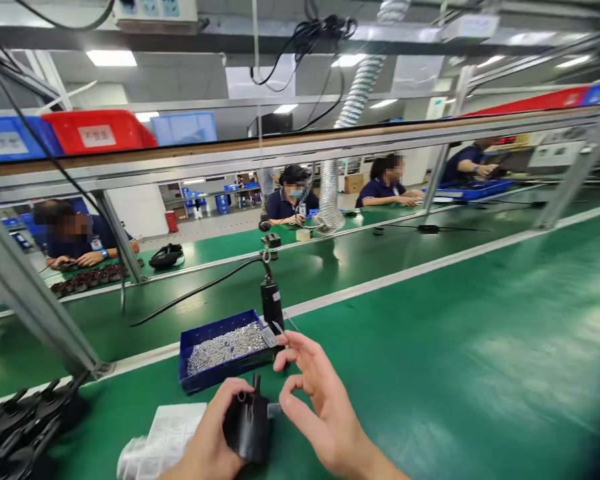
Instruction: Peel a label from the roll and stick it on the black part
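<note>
Left hand: the left hand (pixel 207 437) is closed around a black plastic part (pixel 249 427) at the bottom edge of the view, thumb over its near face.
Right hand: the right hand (pixel 320 400) is half open and holds nothing; its curled fingertips (pixel 283 387) are just beside the part's right side.
Part axis: the black plastic part stands roughly upright, its long axis running from the palm up, with 1 short prong pointing toward the blue tray.
Part place: it sits low in the center, above the green belt (pixel 455 347) and just beside a white sheet (pixel 173 427).
Blue tray: the blue tray (pixel 215 377) lies just beyond the hands and holds a bed of small silvery screws (pixel 225 347).
Hanging tool: a black screwdriver (pixel 271 303) hangs upright at the tray's right end, its cable trailing left.
Left edge: a heap of black parts (pixel 15 427) lies on the belt.
Far side: 4 people sit at the far belt.
Shelf: red and blue bins (pixel 97 132) stand overhead.
</note>
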`<state>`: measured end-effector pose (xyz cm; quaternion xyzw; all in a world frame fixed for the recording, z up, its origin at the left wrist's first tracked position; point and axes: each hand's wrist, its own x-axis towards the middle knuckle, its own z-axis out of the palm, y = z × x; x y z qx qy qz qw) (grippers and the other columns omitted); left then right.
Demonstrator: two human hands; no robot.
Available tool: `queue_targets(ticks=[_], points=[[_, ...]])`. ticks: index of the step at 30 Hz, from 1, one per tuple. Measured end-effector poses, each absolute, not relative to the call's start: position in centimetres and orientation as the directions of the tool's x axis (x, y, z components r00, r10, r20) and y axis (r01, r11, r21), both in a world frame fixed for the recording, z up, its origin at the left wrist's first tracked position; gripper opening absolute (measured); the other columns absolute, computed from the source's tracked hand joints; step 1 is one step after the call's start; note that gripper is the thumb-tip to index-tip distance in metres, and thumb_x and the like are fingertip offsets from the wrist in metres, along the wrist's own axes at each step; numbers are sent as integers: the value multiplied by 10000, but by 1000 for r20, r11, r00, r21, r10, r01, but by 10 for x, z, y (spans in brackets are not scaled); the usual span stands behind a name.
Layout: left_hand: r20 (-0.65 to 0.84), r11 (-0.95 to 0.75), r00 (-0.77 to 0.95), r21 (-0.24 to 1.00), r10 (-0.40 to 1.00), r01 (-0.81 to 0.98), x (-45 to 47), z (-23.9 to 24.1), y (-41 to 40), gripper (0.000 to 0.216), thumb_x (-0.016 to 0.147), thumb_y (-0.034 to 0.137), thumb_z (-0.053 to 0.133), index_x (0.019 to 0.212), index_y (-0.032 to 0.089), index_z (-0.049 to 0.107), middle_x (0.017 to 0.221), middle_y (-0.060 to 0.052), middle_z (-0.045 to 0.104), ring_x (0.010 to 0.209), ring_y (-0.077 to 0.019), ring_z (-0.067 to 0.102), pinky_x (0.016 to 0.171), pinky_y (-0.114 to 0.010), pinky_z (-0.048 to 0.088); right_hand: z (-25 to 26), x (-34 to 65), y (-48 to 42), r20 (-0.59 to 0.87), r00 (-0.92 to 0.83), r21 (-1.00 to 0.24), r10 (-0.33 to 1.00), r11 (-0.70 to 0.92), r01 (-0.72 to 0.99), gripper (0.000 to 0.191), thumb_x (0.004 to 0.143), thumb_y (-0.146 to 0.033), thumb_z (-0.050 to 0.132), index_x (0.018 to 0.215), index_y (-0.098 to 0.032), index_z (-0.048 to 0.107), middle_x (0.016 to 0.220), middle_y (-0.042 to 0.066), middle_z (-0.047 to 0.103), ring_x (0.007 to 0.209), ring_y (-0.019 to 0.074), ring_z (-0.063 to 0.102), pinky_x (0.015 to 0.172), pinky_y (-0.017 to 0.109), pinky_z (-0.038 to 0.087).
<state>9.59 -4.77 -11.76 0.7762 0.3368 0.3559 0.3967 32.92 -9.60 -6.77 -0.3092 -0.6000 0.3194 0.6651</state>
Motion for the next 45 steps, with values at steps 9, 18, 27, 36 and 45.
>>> queue_targets(ticks=[9,18,27,36,45], points=[[617,-694,357,707,701,140,103,-113,-56,602,864,83,778,1371,328,565,1340,-68,607,1273,-239,643,1069,-341,576,-93,301,-104,530,-97,-848,843,527,-56,647,1164,-206,487,1736,-416,269,1646,175,375,1317,299,610,895,389,676],[581,-672,395,728,711,138,105,-111,-55,593,853,48,725,1359,307,554,1298,-61,588,1205,-227,620,1035,-349,560,-95,297,-101,486,-48,-873,873,487,10,669,1144,-220,540,1726,-443,296,1629,146,388,1303,263,575,875,320,687],[569,-665,404,732,716,147,105,-108,-58,600,838,29,702,1353,296,549,1305,-66,584,1215,-235,623,1028,-360,559,-95,296,-102,498,-67,-861,865,502,85,639,1153,-226,502,1721,-438,303,1597,145,376,1307,260,575,877,312,697],[575,-671,403,726,712,150,106,-110,-57,565,861,42,698,1350,279,546,1308,-84,582,1223,-244,621,1046,-384,561,-92,296,-103,528,-49,-838,848,529,131,636,1154,-221,496,1721,-438,309,1599,136,361,1313,258,580,869,295,705],[571,-662,401,738,716,133,105,-111,-57,555,886,62,686,1368,293,533,1324,-76,580,1230,-239,613,1056,-374,551,-98,295,-105,616,-58,-751,785,608,257,723,1116,-156,535,1757,-400,307,1652,161,329,1276,294,648,786,340,741]])
